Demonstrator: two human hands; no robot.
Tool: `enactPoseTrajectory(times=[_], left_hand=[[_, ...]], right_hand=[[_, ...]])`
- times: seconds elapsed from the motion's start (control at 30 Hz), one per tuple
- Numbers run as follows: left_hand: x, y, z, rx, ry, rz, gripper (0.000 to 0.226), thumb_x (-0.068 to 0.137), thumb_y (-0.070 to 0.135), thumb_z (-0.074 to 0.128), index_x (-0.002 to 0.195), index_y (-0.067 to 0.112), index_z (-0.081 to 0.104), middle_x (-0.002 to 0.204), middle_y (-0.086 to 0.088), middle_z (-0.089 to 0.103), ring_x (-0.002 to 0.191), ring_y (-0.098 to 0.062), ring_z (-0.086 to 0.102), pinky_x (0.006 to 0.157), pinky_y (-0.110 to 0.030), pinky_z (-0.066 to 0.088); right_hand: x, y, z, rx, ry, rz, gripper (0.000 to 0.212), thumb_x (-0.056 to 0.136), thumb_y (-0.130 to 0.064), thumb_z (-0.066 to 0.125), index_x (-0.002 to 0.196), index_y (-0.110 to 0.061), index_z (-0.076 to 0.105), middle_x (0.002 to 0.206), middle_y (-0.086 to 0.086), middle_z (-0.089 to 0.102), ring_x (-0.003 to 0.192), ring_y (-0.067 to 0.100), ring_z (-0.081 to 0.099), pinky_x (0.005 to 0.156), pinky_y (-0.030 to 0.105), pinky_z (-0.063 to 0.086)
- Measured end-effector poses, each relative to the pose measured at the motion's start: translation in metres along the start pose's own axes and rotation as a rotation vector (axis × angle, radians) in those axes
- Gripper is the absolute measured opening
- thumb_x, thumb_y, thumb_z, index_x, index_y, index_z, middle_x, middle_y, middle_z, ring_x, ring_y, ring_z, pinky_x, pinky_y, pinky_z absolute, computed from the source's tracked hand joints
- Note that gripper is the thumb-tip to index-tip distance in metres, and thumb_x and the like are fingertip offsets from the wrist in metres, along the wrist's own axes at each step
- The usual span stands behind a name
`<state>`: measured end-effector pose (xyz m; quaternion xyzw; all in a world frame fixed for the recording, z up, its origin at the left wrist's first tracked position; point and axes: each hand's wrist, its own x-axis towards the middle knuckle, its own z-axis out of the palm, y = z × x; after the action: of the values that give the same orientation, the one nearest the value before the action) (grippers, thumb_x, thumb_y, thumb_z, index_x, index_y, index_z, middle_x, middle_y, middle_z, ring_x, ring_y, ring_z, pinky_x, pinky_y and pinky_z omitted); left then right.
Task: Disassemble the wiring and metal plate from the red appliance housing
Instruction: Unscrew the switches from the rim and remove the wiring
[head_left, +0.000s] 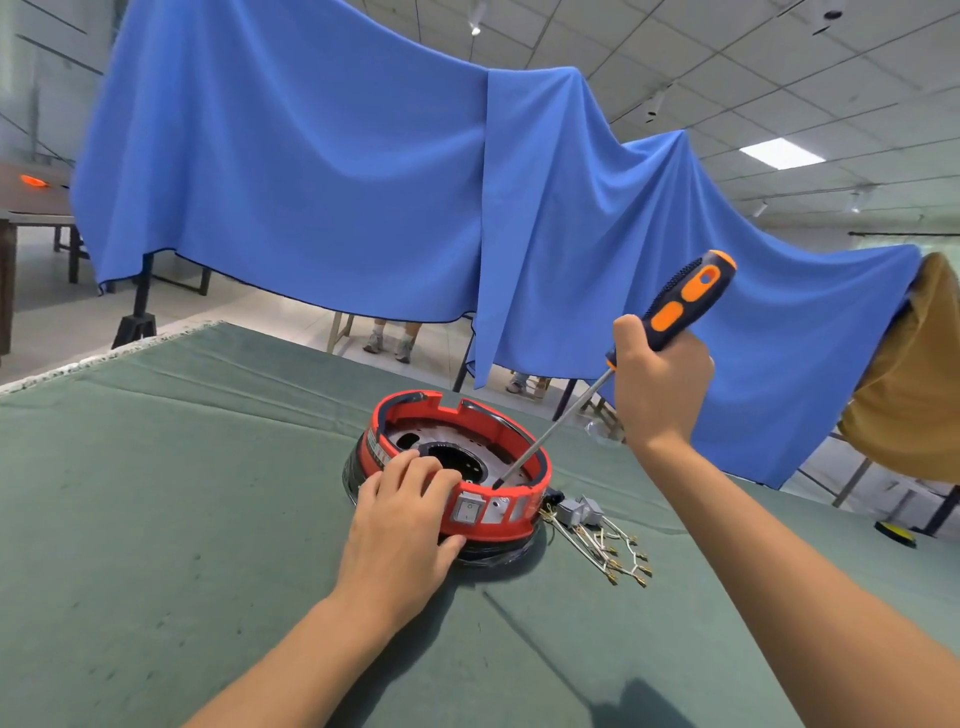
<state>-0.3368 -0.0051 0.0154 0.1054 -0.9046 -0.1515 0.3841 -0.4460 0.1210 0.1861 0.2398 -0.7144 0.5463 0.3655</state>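
Note:
The round red appliance housing (511, 506) sits on the green table cloth (182, 493), open side up. A grey metal plate (441, 436) with a dark central hole lies inside it. My left hand (402, 530) grips the housing's near rim, fingers curled over the edge and thumb against the outer wall. My right hand (660, 376) holds an orange and black screwdriver (680, 304); its long shaft slants down into the housing, and the tip touches the plate near the front inner wall. A bundle of white wires (605, 548) with brass terminals lies on the cloth right of the housing.
Small grey connector blocks (579, 509) lie beside the wires. A blue cloth (363, 182) hangs behind the table. A yellow and black object (894, 532) sits at the table's right edge. People's feet show under the blue cloth.

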Motion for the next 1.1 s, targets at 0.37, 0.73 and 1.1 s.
enactPoseTrajectory(times=[0.37, 0.73, 1.1], left_hand=[[-0.001, 0.003, -0.003, 0.006, 0.018, 0.009, 0.056, 0.061, 0.029, 0.085, 0.111, 0.016, 0.062, 0.113, -0.001, 0.060, 0.120, -0.028, 0.051, 0.096, -0.044, 0.045], [0.000, 0.001, 0.000, -0.011, 0.003, 0.002, 0.054, 0.070, 0.030, 0.078, 0.118, 0.018, 0.058, 0.121, -0.001, 0.056, 0.127, -0.026, 0.043, 0.104, -0.043, 0.038], [0.000, 0.003, -0.002, 0.004, 0.009, 0.003, 0.055, 0.064, 0.029, 0.083, 0.113, 0.016, 0.061, 0.115, -0.002, 0.059, 0.121, -0.028, 0.049, 0.098, -0.044, 0.043]], right_hand=[[-0.017, -0.008, 0.007, -0.019, -0.006, -0.156, 0.039, 0.075, -0.034, 0.050, 0.058, 0.000, 0.040, 0.056, 0.021, 0.054, 0.056, 0.033, 0.052, 0.054, 0.035, 0.041], [-0.026, -0.019, 0.008, -0.043, -0.025, -0.229, 0.036, 0.075, -0.036, 0.051, 0.054, -0.010, 0.036, 0.051, 0.015, 0.053, 0.052, 0.029, 0.052, 0.052, 0.035, 0.041], [-0.037, -0.031, 0.013, -0.097, -0.079, -0.331, 0.038, 0.077, -0.029, 0.053, 0.051, -0.019, 0.027, 0.041, -0.004, 0.027, 0.044, 0.015, 0.029, 0.043, 0.019, 0.025]])
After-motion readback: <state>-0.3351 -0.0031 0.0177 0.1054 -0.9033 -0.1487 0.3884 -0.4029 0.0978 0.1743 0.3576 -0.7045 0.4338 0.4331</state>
